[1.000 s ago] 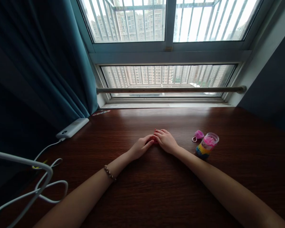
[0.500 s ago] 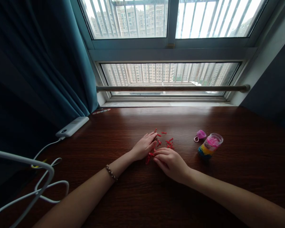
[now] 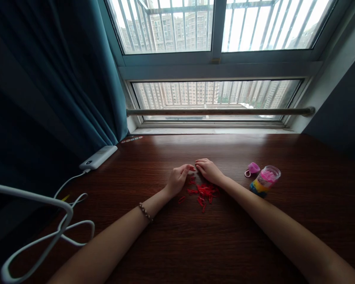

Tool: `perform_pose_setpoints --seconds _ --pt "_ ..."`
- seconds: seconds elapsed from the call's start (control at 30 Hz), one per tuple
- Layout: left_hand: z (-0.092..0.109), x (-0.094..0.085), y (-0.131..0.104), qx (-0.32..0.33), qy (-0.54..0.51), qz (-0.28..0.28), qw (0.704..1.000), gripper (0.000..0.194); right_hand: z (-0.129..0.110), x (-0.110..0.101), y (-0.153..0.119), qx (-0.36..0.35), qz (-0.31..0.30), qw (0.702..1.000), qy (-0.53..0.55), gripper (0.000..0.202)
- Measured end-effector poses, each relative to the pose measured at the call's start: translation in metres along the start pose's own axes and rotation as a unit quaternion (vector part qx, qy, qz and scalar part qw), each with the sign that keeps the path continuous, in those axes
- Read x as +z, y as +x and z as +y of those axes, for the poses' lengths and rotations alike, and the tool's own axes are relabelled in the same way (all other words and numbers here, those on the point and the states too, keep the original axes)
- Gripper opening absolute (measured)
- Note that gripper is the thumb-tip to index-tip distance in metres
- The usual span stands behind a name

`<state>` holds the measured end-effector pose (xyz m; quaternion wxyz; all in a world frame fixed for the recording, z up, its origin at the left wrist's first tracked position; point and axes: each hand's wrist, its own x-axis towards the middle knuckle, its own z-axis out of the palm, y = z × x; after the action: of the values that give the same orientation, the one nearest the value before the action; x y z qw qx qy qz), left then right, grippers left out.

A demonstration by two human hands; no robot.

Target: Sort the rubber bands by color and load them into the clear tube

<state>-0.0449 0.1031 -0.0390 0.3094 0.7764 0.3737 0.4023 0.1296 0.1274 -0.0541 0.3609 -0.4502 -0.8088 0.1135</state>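
Small red rubber bands (image 3: 205,191) lie in a loose pile on the dark wooden table, between and just in front of my wrists. My left hand (image 3: 178,179) is at the pile's far left side, thumb and fingers drawn together; a hint of red shows at the fingertips, too small to name. Beyond the pile, my right hand (image 3: 208,170) rests low over the table with its fingers stretched out, its fingertips close to those of my left hand. One single red band (image 3: 181,199) lies apart, near my left wrist.
To the right stands a clear jar (image 3: 265,181) with pink, yellow and blue contents, its top uncovered. A pink lid with a loop (image 3: 253,168) lies beside it. At left are a white power bank (image 3: 99,157) and a looping white cable (image 3: 65,221). Behind is a window with a rail (image 3: 219,112).
My right hand has moved from the near side of the bands to beyond them. The bands are now gathered closer together in a pile. My left hand has curled its fingers in.
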Motion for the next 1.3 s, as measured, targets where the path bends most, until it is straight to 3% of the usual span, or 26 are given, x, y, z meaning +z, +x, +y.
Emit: perform_pose_setpoints --seconds 0.1,0.23,0.33,0.43,0.53,0.63,0.73,0.8,0.9,1.03,1.17,1.3 --pt "-0.006 0.004 0.003 -0.014 0.07 -0.002 0.997 0.045 -0.016 -0.006 -0.022 -0.013 -0.018 1.0 0.008 0.023" --pt "-0.004 0.008 0.002 0.018 0.111 -0.114 0.987 0.047 -0.05 -0.024 -0.06 -0.046 -0.047 0.997 0.044 0.023" --pt "0.006 0.006 -0.002 0.075 0.069 -0.198 0.975 0.044 -0.064 -0.037 -0.075 -0.066 -0.048 0.993 0.087 0.023" --pt "0.016 0.002 -0.008 0.078 -0.008 -0.239 0.968 0.043 -0.055 -0.041 -0.074 -0.034 0.019 0.995 0.09 0.024" --pt "0.018 0.0 -0.012 0.015 -0.111 -0.209 0.972 0.048 -0.031 -0.037 -0.067 0.017 0.086 0.995 0.038 0.025" --pt "0.012 0.002 -0.011 -0.045 -0.182 -0.136 0.973 0.052 -0.01 -0.03 -0.062 0.047 0.062 0.997 -0.03 0.031" --pt "0.004 0.004 -0.007 -0.058 -0.121 -0.031 0.99 0.05 -0.006 -0.027 -0.063 0.053 0.0 0.997 -0.052 0.033" --pt "0.002 0.005 -0.004 -0.053 -0.036 0.009 0.998 0.048 -0.014 -0.028 -0.068 0.035 -0.024 0.999 -0.034 0.029" --pt "0.004 0.007 -0.003 -0.036 0.042 0.0 0.998 0.045 -0.036 -0.031 -0.079 0.014 -0.016 0.999 0.023 0.024" --pt "0.012 0.01 -0.01 -0.009 0.037 -0.046 0.998 0.042 -0.06 -0.039 -0.09 0.034 0.025 0.996 0.075 0.024" --pt "0.021 0.011 -0.024 -0.053 -0.046 -0.069 0.995 0.042 -0.053 -0.041 -0.085 0.054 0.082 0.993 0.068 0.023" --pt "0.031 0.009 -0.036 -0.13 -0.189 -0.074 0.971 0.044 -0.038 -0.038 -0.081 0.045 0.038 0.996 0.065 0.023"
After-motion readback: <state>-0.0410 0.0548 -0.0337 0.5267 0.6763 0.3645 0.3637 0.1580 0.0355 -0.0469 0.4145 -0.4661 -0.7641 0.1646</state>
